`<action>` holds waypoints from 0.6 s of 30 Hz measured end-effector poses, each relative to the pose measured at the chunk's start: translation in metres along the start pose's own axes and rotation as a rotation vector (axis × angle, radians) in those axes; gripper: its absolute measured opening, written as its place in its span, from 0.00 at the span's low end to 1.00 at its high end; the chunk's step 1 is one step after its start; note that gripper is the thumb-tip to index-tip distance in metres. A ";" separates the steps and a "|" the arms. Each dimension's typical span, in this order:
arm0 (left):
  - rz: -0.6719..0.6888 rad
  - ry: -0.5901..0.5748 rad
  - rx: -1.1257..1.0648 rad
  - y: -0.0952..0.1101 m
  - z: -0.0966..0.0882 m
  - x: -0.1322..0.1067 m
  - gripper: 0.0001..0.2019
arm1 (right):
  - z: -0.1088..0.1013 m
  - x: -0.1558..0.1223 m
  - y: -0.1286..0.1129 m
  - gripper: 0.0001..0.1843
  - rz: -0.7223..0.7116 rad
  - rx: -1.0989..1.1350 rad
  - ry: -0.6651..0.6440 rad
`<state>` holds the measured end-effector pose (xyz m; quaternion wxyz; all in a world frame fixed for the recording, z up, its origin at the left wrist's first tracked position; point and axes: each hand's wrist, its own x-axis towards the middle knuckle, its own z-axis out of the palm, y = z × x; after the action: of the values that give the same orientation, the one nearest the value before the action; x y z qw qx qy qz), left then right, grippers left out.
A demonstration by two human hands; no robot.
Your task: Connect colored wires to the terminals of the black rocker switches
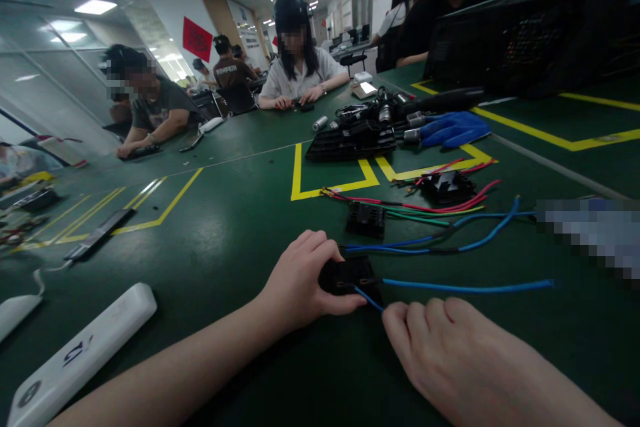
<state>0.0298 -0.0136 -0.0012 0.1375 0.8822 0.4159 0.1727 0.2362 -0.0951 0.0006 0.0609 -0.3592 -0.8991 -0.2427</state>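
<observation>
My left hand (305, 280) is closed around the left side of a small black plastic connector block (356, 273), low over the green table. One blue wire (465, 287) runs from the block out to the right. My right hand (440, 340) pinches a second blue wire (369, 297), whose end meets the block's near side; how deep it sits I cannot tell. Just beyond lies another black block (366, 219) with red and green wires (425, 207). Loose blue wires (430, 243) stretch between the two blocks.
A further black block (447, 185) with wires lies to the right. Behind it are black plastic parts (350, 140), a blue glove (455, 129) and metal cylinders. Yellow tape (295, 173) marks the green table (225, 213). A white power bank (85, 353) lies at left. People sit opposite.
</observation>
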 end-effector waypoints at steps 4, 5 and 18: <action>-0.010 0.000 -0.003 0.000 -0.001 0.000 0.21 | 0.001 0.001 0.018 0.08 -0.034 0.100 0.065; -0.010 -0.002 -0.003 0.000 -0.001 0.000 0.21 | -0.001 0.001 0.025 0.09 -0.031 0.111 0.081; 0.001 0.000 0.003 0.001 -0.001 0.000 0.21 | -0.020 0.026 0.050 0.06 -0.098 0.035 0.187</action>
<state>0.0298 -0.0142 0.0001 0.1363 0.8825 0.4158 0.1723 0.2496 -0.0581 0.0451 0.1388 -0.2892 -0.9102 -0.2619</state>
